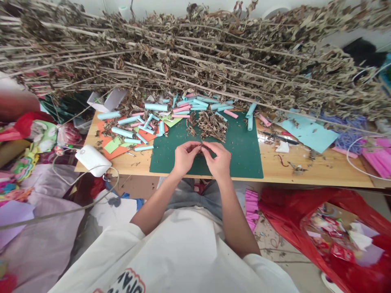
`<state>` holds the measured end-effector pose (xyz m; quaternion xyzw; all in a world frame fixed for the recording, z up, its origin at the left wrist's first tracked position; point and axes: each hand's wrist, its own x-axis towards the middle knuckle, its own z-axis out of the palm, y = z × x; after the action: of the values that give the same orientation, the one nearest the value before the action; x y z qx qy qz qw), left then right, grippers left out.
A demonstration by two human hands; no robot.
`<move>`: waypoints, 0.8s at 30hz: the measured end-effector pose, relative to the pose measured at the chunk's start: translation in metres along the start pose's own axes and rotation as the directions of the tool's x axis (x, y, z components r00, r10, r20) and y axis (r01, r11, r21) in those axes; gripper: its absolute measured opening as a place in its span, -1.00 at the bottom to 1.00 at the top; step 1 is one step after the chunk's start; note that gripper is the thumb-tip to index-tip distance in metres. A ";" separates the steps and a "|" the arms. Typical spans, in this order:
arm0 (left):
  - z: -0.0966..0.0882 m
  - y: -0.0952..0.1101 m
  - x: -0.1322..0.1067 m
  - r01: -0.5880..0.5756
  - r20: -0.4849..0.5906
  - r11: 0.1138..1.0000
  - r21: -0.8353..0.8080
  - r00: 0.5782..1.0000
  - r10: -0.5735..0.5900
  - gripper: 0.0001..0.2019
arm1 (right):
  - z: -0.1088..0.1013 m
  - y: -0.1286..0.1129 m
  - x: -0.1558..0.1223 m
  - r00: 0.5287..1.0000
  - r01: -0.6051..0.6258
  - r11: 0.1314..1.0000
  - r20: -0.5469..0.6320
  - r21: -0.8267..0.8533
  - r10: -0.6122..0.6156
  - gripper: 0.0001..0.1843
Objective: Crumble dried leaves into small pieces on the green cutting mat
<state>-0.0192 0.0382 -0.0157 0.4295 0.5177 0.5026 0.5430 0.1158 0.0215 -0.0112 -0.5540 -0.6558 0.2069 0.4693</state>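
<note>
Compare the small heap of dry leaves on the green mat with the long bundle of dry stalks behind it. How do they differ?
The leaf heap is small and loose, crumbled bits lying on the green mat; the stalk bundle runs across the whole picture. The heap shows no long stems; the bundle has pale straight stems lying roughly sideways with leaves attached. Both are brown, dry and shrivelled.

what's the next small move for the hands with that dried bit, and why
Probably pull the dried bit gently apart: both the left hand and right hand pinch it between fingertips over the green mat, and the pile of dried leaves just beyond suggests pieces get dropped there.
</note>
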 end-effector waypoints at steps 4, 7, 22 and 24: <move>0.001 0.000 -0.003 -0.073 -0.007 0.988 0.139 0.997 0.074 -0.91 | 0.005 0.002 -0.001 1.000 0.020 0.994 0.002 -0.110 -0.020 -0.82; 0.004 0.001 -0.005 -0.103 -0.026 0.981 0.162 0.994 0.109 -0.93 | 0.011 0.001 -0.004 0.999 -0.017 0.992 -0.031 -0.127 0.013 -0.83; -0.008 -0.003 0.002 -0.303 0.124 0.896 0.324 0.953 0.278 -0.80 | 0.007 0.012 -0.005 0.978 -0.116 0.992 -0.172 0.043 0.121 -0.88; -0.011 -0.007 0.002 -0.378 0.205 0.832 0.407 0.925 0.320 -0.73 | 0.003 0.013 -0.005 0.991 -0.085 0.996 -0.111 -0.042 0.080 -0.90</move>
<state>-0.0298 0.0382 -0.0241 0.6593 0.4942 0.4350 0.3631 0.1198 0.0218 -0.0245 -0.6019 -0.6102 0.1802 0.4826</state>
